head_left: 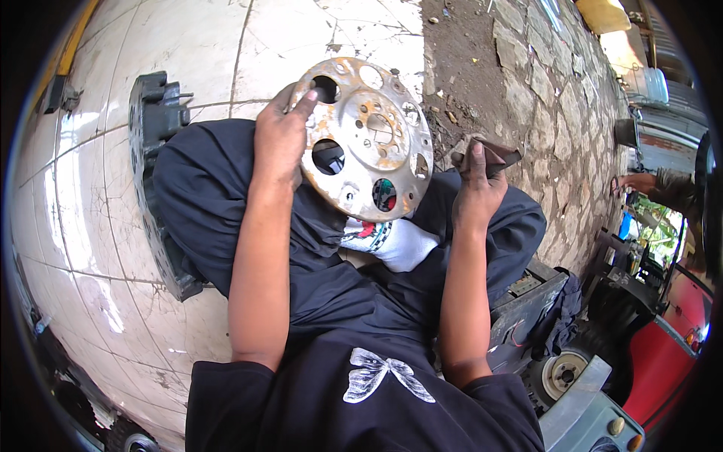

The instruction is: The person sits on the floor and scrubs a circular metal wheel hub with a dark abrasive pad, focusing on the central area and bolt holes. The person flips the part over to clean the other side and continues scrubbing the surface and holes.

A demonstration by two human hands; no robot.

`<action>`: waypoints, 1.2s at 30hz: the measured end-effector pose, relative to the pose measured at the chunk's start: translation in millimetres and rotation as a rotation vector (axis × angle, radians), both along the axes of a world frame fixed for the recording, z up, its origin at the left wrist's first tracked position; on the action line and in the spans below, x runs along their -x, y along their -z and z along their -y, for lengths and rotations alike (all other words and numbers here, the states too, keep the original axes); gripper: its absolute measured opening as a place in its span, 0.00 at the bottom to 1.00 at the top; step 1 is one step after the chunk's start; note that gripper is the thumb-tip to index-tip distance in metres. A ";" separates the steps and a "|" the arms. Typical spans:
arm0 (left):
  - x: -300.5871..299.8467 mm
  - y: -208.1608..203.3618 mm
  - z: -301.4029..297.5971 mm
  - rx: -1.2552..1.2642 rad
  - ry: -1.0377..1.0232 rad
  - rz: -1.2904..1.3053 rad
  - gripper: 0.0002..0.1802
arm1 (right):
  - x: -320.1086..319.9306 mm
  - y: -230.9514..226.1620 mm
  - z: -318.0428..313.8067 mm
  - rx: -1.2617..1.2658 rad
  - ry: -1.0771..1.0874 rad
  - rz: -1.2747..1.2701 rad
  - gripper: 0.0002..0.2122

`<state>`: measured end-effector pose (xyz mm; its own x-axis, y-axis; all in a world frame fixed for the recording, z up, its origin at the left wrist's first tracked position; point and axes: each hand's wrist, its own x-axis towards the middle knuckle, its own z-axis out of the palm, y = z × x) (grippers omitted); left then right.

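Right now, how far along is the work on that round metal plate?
Early to midway, at a guess. The left hand holds the round perforated metal plate upright over the lap; the right hand grips a folded brown abrasive sheet, off the plate. Parts of the face look bare; rust patches remain around the rim and holes.

A glossy, cracked floor of large pale tiles [113,226] carries a dark grey toothed metal part [154,143] lying beside the seated person's leg, and borders a strip of bare brown dirt [467,68] and rough stone paving [557,113].
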<state>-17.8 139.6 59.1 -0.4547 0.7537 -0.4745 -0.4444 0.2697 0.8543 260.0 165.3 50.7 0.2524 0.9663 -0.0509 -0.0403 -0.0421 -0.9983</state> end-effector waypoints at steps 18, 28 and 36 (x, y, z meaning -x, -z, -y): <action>-0.1 6.6 7.2 0.012 -0.007 0.254 0.27 | 0.9 18.4 -5.8 0.201 -0.034 -0.326 0.12; -13.5 -6.1 8.2 0.073 -0.003 0.374 0.30 | 11.5 31.3 1.6 0.246 -0.104 -0.542 0.16; -22.9 -1.3 6.9 -0.013 0.074 0.318 0.29 | 23.7 28.5 1.1 0.340 -0.260 -0.292 0.13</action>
<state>5.1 132.7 60.4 -0.2291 0.7859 -0.5743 -0.6692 0.3013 0.6792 236.3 164.2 22.2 -0.0650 0.9118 -0.4054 -0.2600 -0.4077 -0.8753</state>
